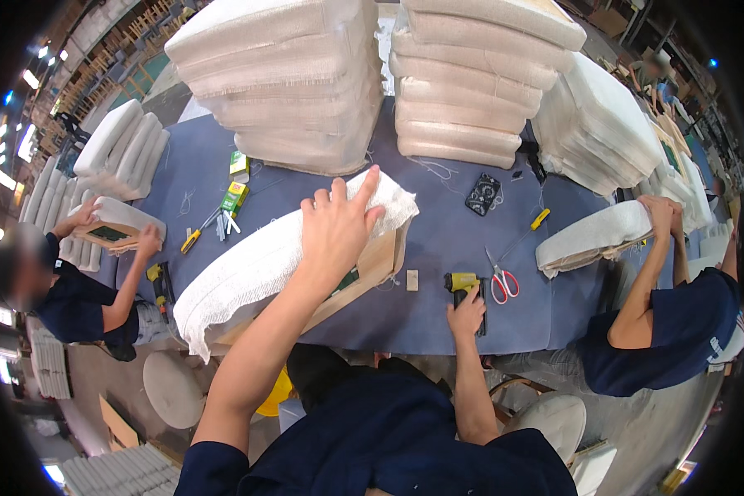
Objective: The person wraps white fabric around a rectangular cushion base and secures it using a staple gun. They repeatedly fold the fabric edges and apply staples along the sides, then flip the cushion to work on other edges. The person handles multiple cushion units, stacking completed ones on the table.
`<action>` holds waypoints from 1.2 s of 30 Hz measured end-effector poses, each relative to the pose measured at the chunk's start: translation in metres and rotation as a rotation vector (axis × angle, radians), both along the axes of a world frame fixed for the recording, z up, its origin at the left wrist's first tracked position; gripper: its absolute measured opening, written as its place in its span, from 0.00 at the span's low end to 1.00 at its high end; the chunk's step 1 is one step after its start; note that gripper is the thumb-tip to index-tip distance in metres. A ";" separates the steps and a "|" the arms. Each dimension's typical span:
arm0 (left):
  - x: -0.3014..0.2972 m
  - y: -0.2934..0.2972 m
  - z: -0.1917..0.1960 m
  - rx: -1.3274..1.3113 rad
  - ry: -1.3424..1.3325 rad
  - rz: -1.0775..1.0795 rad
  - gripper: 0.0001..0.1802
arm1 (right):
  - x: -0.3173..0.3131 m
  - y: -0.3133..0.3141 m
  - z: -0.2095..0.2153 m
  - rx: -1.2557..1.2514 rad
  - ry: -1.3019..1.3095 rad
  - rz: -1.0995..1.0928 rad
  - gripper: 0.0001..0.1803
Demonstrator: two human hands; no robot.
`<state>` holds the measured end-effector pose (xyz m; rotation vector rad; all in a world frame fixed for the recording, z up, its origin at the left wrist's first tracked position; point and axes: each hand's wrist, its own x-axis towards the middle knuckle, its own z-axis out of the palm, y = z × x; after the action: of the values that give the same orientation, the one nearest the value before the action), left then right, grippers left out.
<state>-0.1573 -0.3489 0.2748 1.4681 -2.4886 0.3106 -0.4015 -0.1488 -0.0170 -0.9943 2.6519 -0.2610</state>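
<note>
White, fabric-covered, wood-framed seat cushion (248, 264), tilted on the blue-grey tabletop (438, 227). The left hand (337, 223) lies across the cushion's upper side, its grip open and fingers spread. To the cushion's right, the right hand (466, 314) touches a yellow-and-black staple gun (461, 282); from here I cannot tell whether that grip is closed. Farther right lie metal scissors with red-and-white handles (504, 285).

the bench (430, 227) is blue-grey. by its near edge, the cushion (256, 256) is woven white on a tan frame (383, 258), the staple gun (461, 282) is yellow-green and black, and the scissors (498, 272) have red and white handles. the phone (483, 195) is black with white swirls.
</note>
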 end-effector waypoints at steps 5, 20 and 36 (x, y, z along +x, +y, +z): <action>0.000 -0.004 0.005 -0.049 -0.057 -0.081 0.46 | -0.018 -0.003 -0.047 -0.030 0.019 0.121 0.54; 0.007 0.003 0.002 -0.008 -0.083 -0.068 0.49 | 0.093 -0.077 0.228 -0.973 -1.003 0.338 0.17; 0.054 -0.075 0.043 0.952 0.245 -0.440 0.36 | 0.104 -0.080 0.167 -1.079 -0.754 0.488 0.12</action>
<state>-0.1035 -0.4235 0.3182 1.0020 -2.7405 -1.1909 -0.2980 -0.2288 0.1497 -1.3743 1.4201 -1.6434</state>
